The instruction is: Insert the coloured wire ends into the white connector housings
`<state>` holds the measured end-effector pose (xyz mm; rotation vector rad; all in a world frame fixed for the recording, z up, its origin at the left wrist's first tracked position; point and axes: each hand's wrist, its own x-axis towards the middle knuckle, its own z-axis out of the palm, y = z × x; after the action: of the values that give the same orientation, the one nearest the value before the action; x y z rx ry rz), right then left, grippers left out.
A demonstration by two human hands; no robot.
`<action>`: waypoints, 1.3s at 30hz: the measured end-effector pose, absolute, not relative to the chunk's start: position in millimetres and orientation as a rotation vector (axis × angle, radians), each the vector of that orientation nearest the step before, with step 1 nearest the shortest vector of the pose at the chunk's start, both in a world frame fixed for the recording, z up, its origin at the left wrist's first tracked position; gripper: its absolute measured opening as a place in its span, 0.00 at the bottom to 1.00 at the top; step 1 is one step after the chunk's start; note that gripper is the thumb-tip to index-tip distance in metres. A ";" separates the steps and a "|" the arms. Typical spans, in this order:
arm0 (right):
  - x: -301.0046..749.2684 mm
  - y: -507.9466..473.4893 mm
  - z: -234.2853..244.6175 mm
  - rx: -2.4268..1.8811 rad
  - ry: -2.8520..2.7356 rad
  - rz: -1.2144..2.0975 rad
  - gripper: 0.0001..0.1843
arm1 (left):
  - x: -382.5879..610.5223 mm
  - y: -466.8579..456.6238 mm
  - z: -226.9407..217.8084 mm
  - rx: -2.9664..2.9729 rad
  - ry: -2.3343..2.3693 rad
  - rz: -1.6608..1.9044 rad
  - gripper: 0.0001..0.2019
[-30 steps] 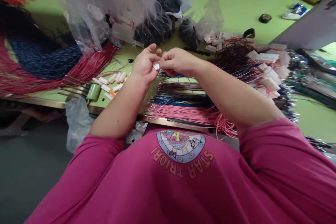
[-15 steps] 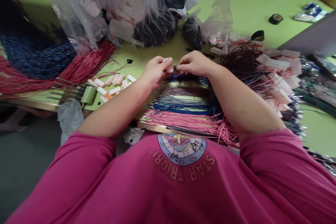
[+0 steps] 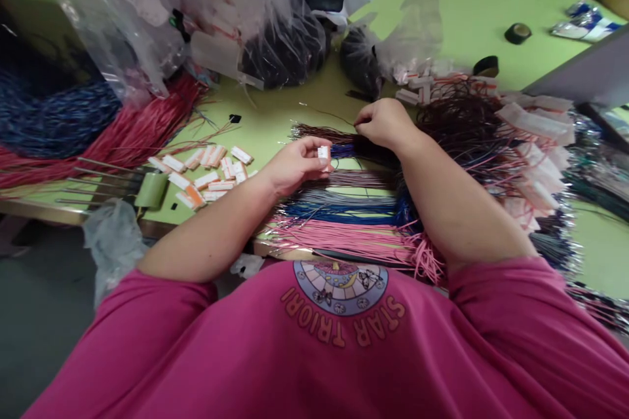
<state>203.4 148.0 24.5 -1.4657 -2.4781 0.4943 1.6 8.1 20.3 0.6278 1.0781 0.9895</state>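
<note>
My left hand (image 3: pixel 295 165) is closed on a small white tag (image 3: pixel 323 153), held just above rows of thin cords. My right hand (image 3: pixel 381 122) pinches at the dark brown cords (image 3: pixel 319 133) lying across the green table (image 3: pixel 275 114); what lies between its fingers is too thin to make out. Under my hands lie side-by-side bundles of blue cords (image 3: pixel 344 213) and pink cords (image 3: pixel 339 239). A scatter of white and orange tags (image 3: pixel 206 170) lies to the left of my left hand.
Clear plastic bags (image 3: pixel 221 19) with dark cords stand at the back. Red cords (image 3: pixel 122 137) and blue cords (image 3: pixel 44 118) pile up at the left. A heap of tagged cords (image 3: pixel 491 137) lies at the right. Tape rolls (image 3: pixel 517 33) sit far back.
My hands were together, raised, working on the white tag. They have parted and dropped: the left keeps the tag, the right has reached forward onto the dark brown cords.
</note>
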 end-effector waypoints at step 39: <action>197.4 61.1 40.6 -1.131 -2.440 0.936 0.14 | 7.8 -1.0 15.4 1.034 1.079 1.057 0.14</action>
<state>197.4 61.1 40.6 -1.1312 -2.4395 0.9356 7.8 -1.0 15.4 1.0344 1.0787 1.0574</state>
